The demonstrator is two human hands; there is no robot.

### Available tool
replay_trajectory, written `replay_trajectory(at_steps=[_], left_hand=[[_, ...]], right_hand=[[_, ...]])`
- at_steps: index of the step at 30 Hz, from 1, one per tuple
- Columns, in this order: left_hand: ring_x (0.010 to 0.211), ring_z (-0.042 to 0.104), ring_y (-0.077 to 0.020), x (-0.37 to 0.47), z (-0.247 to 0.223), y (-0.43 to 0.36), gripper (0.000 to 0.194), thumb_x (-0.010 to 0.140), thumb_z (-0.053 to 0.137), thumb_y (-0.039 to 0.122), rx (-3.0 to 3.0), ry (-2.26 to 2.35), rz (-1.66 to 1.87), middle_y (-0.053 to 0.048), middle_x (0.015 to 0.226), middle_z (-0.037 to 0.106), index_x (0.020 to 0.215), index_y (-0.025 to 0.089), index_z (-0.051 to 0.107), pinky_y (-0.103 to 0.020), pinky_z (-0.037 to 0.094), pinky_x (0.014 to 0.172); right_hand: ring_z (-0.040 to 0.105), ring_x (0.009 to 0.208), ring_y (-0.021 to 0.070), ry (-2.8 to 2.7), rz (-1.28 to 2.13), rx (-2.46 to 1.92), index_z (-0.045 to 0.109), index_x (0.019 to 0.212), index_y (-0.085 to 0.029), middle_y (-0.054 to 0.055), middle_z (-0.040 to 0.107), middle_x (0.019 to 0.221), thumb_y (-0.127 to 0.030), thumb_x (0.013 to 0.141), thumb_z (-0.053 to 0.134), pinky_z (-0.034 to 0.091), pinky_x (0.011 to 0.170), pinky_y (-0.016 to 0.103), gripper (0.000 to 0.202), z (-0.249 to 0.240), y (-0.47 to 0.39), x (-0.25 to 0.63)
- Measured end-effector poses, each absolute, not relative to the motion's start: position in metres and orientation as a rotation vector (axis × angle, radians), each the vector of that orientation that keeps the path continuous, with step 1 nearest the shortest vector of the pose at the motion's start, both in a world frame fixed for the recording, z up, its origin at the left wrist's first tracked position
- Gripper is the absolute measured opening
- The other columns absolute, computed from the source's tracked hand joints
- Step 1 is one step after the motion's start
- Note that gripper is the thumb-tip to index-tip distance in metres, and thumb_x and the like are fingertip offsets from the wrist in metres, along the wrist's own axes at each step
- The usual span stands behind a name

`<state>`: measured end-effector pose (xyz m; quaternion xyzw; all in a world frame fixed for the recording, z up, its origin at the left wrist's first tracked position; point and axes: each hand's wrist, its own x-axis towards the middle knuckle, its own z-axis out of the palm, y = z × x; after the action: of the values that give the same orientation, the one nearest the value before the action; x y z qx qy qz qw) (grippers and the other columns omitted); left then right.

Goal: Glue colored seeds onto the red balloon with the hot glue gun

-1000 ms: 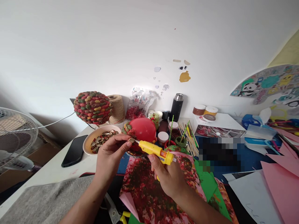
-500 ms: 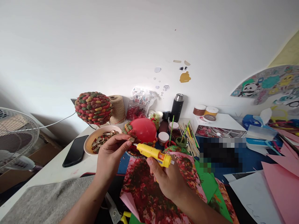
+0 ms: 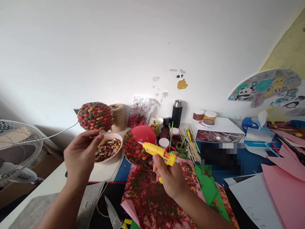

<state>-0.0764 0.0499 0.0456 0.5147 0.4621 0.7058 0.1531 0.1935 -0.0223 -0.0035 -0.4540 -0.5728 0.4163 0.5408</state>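
Observation:
My right hand [image 3: 170,178] is wrapped round a yellow glue gun [image 3: 157,151], its nozzle pointing up and left. Behind the nozzle sits a red balloon [image 3: 144,133], its left and lower parts covered with painted shell pieces [image 3: 133,149]. My left hand [image 3: 82,156] is raised in front of the bowl's left side, thumb and fingertips pinched on a small pale shell piece [image 3: 102,132]. The pink bowl [image 3: 116,157] holds many similar pieces. A finished-looking ball of red, green and yellow pieces [image 3: 95,116] stands behind my left hand.
A twine spool [image 3: 118,117], black bottle [image 3: 177,114] and paint jars [image 3: 164,142] stand at the back. Scissors [image 3: 113,214] lie by the paint-stained paper [image 3: 152,197] in front. A fan [image 3: 17,146] is at left, papers [image 3: 283,187] at right.
My left hand has moved left, away from the glue gun's nozzle and the balloon, with a small piece still pinched. The glue gun stays in my right hand. The view has shifted slightly.

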Motion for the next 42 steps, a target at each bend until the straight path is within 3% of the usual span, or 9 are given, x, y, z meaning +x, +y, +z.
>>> replay_trajectory(at_steps=[5,11,20,27,42], left_hand=[[0.091,0.075,-0.0265,-0.053,0.059,0.045,0.010,0.090,0.083,0.038,2.338,1.304,1.646,-0.006,0.096,0.083,0.091,0.029,0.087,-0.036,0.058,0.085],[0.087,0.076,-0.0258,-0.032,0.058,0.054,0.016,0.100,0.071,0.034,2.735,1.169,1.347,-0.007,0.096,0.084,0.098,0.032,0.087,-0.035,0.055,0.078],[0.089,0.073,-0.0267,-0.026,0.055,0.060,0.027,0.110,0.055,0.027,3.100,1.219,1.021,-0.009,0.102,0.082,0.103,0.024,0.080,-0.039,0.056,0.081],[0.088,0.073,-0.0274,-0.026,0.057,0.060,0.027,0.113,0.051,0.025,3.181,1.234,0.895,-0.011,0.103,0.081,0.103,0.019,0.076,-0.041,0.055,0.077],[0.088,0.074,-0.0267,-0.022,0.062,0.057,0.019,0.107,0.057,0.028,2.937,1.392,0.757,-0.007,0.100,0.078,0.100,0.023,0.074,-0.036,0.050,0.074]], right_hand=[[0.052,0.045,0.0146,-1.317,1.006,-1.008,0.059,0.068,-0.023,-0.003,0.051,0.049,-0.089,0.099,0.052,0.041,0.050,0.026,0.073,-0.001,-0.020,0.195],[0.053,0.045,0.0143,-1.298,1.021,-0.991,0.059,0.069,-0.023,-0.003,0.051,0.051,-0.089,0.099,0.053,0.041,0.050,0.026,0.072,0.001,-0.019,0.197],[0.052,0.043,0.0135,-1.308,0.993,-0.989,0.061,0.067,-0.023,-0.004,0.050,0.046,-0.088,0.100,0.051,0.043,0.050,0.026,0.074,0.004,-0.020,0.198],[0.054,0.042,0.0149,-1.361,0.930,-1.008,0.065,0.068,-0.023,-0.002,0.052,0.048,-0.083,0.103,0.052,0.041,0.047,0.027,0.071,-0.002,-0.020,0.198],[0.054,0.045,0.0146,-1.382,0.939,-1.004,0.058,0.072,-0.024,-0.002,0.052,0.057,-0.080,0.104,0.050,0.039,0.045,0.026,0.066,0.000,-0.020,0.198]])
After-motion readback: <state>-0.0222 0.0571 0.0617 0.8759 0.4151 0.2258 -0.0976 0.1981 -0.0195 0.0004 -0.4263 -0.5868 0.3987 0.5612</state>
